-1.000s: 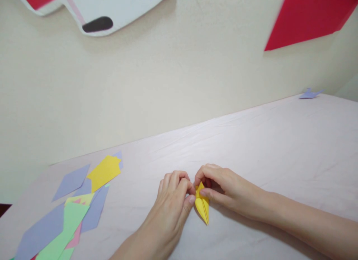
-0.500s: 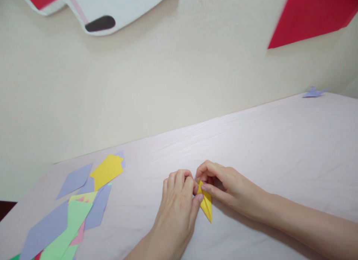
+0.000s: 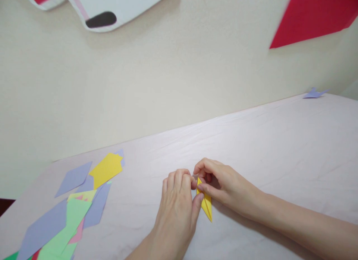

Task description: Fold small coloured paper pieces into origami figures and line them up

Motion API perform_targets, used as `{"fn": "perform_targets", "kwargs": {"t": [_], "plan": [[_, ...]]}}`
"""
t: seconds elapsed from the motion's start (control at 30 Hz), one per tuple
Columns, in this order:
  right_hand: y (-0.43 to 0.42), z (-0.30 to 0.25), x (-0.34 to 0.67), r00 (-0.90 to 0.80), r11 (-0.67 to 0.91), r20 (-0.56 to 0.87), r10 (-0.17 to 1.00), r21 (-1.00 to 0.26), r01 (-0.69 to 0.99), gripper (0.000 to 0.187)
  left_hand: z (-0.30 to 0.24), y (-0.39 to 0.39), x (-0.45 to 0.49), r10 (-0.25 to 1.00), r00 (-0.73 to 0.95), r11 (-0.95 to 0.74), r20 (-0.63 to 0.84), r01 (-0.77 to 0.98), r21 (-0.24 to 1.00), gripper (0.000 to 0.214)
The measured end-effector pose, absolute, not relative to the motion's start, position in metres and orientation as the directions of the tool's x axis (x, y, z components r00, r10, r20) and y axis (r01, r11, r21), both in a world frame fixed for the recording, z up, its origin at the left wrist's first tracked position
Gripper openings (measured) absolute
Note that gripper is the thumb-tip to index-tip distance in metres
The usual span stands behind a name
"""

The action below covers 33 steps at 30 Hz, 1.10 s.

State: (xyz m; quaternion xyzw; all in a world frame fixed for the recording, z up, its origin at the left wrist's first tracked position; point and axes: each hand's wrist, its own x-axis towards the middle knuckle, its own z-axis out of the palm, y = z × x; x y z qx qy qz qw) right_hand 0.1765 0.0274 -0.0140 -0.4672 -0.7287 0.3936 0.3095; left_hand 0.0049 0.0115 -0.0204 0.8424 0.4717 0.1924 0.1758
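Note:
A small yellow folded paper (image 3: 206, 205), long and diamond-shaped with a crease down its middle, is between my hands on the pale table cover. My left hand (image 3: 179, 200) lies on its left side, thumb pressed on the paper's edge and the fingers curled at its upper end. From the right, my right hand (image 3: 220, 180) pinches the upper part, with its thumb on top and its index finger bent over the tip. The lower point of the paper sticks out free towards me. Part of its upper end is hidden by the fingers.
Loose paper sheets lie at the left: purple (image 3: 46, 226), green (image 3: 69, 222) and yellow (image 3: 107, 170) ones, overlapping. A purple folded paper figure (image 3: 314, 93) stands at the far right by the wall (image 3: 156, 81). Red paper (image 3: 313, 19) hangs on the wall.
My right thumb and index finger have shifted slightly up and left at the paper's top. The upper tip now stands as one narrow point. My left hand has hardly moved.

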Motion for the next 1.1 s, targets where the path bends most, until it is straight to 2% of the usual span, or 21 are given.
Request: {"fn": "perform_targets", "kwargs": {"t": [0.1, 0.17, 0.3, 0.47, 0.77, 0.97, 1.1], "plan": [[0.028, -0.016, 0.177, -0.368, 0.272, 0.101, 0.925, -0.85, 0.451, 0.011, -0.021, 0.007, 0.0, 0.832, 0.512, -0.549, 0.214, 0.702, 0.454, 0.012], [0.028, -0.017, 0.177, -0.368, 0.283, 0.108, 0.923, -0.84, 0.463, 0.015, -0.021, 0.003, -0.007, 0.784, 0.582, -0.616, 0.215, 0.685, 0.39, 0.023], [0.028, -0.017, 0.177, -0.377, 0.298, 0.11, 0.92, -0.82, 0.489, 0.017, -0.024, -0.007, -0.026, 0.676, 0.707, -0.736, 0.206, 0.65, 0.186, 0.049], [0.028, -0.016, 0.177, -0.399, 0.336, 0.124, 0.908, -0.785, 0.521, 0.016, -0.033, -0.015, -0.039, 0.544, 0.802, -0.818, 0.246, 0.572, -0.054, 0.049], [0.028, -0.011, 0.178, -0.451, 0.399, 0.141, 0.881, -0.734, 0.55, 0.018, -0.029, -0.013, -0.037, 0.492, 0.839, -0.842, 0.231, 0.526, -0.118, 0.045], [0.03, -0.012, 0.179, -0.504, 0.464, 0.165, 0.848, -0.691, 0.554, 0.014, -0.03, -0.016, -0.043, 0.41, 0.875, -0.844, 0.257, 0.471, -0.256, 0.06], [0.032, -0.013, 0.179, -0.523, 0.498, 0.184, 0.832, -0.662, 0.56, 0.014, -0.032, -0.018, -0.044, 0.446, 0.858, -0.826, 0.256, 0.504, -0.251, 0.065]]}}
